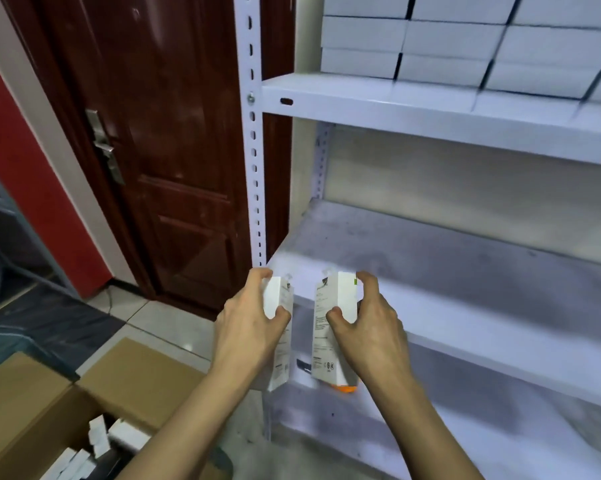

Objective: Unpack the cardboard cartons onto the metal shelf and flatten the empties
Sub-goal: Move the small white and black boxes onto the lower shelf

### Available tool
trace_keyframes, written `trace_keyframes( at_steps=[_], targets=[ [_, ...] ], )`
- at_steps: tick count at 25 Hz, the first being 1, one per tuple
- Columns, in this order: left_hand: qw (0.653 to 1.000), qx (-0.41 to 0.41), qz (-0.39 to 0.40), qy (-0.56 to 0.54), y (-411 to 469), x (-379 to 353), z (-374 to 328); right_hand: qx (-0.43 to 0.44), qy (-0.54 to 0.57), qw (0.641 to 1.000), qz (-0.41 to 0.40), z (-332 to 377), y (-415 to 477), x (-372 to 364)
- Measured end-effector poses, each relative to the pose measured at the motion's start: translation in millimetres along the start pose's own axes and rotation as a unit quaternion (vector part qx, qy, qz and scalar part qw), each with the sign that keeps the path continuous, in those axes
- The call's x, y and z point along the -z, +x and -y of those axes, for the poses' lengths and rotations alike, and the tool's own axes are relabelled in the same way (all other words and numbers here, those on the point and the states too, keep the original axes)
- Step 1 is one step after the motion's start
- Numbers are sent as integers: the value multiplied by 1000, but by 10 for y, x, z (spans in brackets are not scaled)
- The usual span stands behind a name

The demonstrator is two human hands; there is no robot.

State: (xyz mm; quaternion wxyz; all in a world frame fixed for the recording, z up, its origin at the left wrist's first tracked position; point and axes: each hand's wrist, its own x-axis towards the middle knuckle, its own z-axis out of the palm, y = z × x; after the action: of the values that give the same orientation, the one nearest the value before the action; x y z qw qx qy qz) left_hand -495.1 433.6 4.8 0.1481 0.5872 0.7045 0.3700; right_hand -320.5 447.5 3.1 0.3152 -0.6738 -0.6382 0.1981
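The person holds 2 white boxes upright in front of the shelf (448, 258), just at the front edge of its middle board and not yet resting on it. The left hand (247, 327) grips the left box (280, 299), fingers curled over its top corner and thumb pressed on its near face. The right hand (371, 327) grips the right box (330, 327) the same way; an orange patch shows at this box's foot.

The step in hand looks like stocking: both boxes are on their way to the bare middle board. The next move calls for carrying them in over the edge, setting them down square and letting go.

The carton (25, 403) stands open at lower left, well apart from the hands, with more small boxes (99, 436) lying loose inside, so unpacking is far from finished and no flattening is due yet. The upper board (396, 105) carries a stack (451, 39) of white boxes in neat rows.
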Motion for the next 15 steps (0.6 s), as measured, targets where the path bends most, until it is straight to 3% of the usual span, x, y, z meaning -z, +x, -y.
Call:
trace_keyframes(
  at_steps=[15],
  targets=[
    [999, -27, 17, 36, 608, -644, -518, 11, -21, 1000, 13, -208, 607, 288]
  ],
)
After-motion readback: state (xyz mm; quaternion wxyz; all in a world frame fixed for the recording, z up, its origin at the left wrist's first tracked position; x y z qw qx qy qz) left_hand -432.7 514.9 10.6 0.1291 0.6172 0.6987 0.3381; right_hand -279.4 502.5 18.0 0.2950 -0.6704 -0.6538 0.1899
